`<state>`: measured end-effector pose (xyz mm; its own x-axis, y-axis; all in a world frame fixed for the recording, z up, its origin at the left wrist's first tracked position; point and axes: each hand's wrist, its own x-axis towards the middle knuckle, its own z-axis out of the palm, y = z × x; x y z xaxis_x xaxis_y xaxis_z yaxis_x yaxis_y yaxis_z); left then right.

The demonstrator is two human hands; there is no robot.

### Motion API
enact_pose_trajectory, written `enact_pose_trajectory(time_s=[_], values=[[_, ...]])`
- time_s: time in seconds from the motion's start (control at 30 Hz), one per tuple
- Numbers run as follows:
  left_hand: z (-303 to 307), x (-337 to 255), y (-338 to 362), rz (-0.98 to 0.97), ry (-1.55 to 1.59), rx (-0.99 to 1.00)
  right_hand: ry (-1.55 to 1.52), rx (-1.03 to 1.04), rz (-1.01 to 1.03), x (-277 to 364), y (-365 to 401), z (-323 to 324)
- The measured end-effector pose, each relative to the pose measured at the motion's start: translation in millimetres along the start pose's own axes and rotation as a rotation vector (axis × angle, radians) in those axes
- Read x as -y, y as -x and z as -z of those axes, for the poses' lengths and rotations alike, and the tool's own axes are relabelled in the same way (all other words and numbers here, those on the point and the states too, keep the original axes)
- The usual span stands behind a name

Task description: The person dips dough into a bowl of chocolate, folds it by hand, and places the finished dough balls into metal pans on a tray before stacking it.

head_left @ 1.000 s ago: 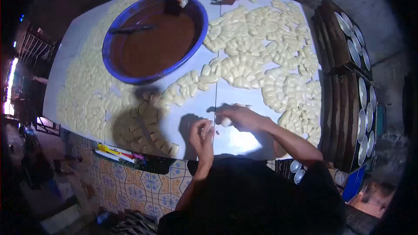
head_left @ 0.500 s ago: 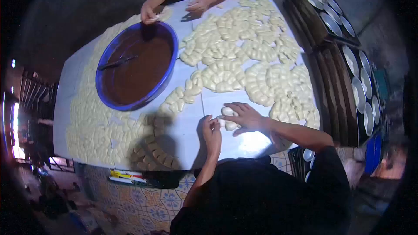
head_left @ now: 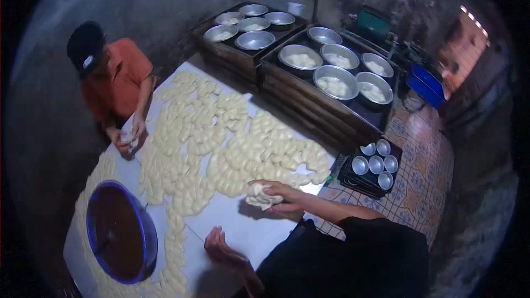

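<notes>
My right hand point(head_left: 282, 194) is closed round a clump of pale dough pieces point(head_left: 261, 197), raised over the table near its right side. Below and to the left, my left hand point(head_left: 221, 247) is above the white table top, fingers slightly bent and apart, with nothing seen in it. Rows of flattened dough pieces point(head_left: 226, 171) cover much of the table point(head_left: 248, 240). A blue basin point(head_left: 148, 232) with brown filling stands at the table's left part.
Across the table a co-worker point(head_left: 118, 85) in an orange shirt handles pale dough. Dark wooden stacks point(head_left: 309, 105) at the back carry round metal pans point(head_left: 337, 83), some with dough inside. Smaller tins point(head_left: 376, 164) sit on a dark tray by the tiled floor point(head_left: 419, 149).
The view has swung right toward the pans. My right hand has lifted the dough pieces off the table, and my left hand has come away from them.
</notes>
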<state>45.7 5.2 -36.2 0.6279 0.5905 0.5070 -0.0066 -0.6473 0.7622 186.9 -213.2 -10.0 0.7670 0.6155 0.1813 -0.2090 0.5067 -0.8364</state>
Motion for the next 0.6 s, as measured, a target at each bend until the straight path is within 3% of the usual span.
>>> enact_pose_trajectory(time_s=[0.07,0.1,0.13,0.2,0.27,0.3,0.33,0.37,0.47,0.53,0.6], values=[[-7,-4,10,0.424,0.433,-0.085,-0.147,-0.178,-0.142,66,18,17],[-10,-5,16,0.497,0.491,-0.087,-0.001,-0.235,-0.056,103,28,34],[-15,-5,22,0.537,0.513,-0.093,0.526,-0.346,0.032,159,34,44],[-24,-4,31,0.582,0.527,-0.083,0.246,-0.443,0.201,212,36,89],[-37,-5,36,0.602,0.539,-0.082,0.671,-0.573,0.311,273,18,127],[-44,-8,38,0.609,0.534,-0.084,0.736,-0.653,0.208,301,6,148],[-54,-13,37,0.611,0.525,-0.083,0.858,-0.637,0.258,319,-10,192],[-63,-17,37,0.611,0.519,-0.089,0.821,-0.645,0.129,341,-28,221],[-95,-35,38,0.631,0.496,-0.112,0.966,-0.734,0.089,381,-84,311],[-114,-46,40,0.638,0.487,-0.128,1.162,-0.693,-0.06,400,-118,373],[-126,-53,45,0.647,0.488,-0.139,1.353,-0.606,-0.009,393,-137,426]])
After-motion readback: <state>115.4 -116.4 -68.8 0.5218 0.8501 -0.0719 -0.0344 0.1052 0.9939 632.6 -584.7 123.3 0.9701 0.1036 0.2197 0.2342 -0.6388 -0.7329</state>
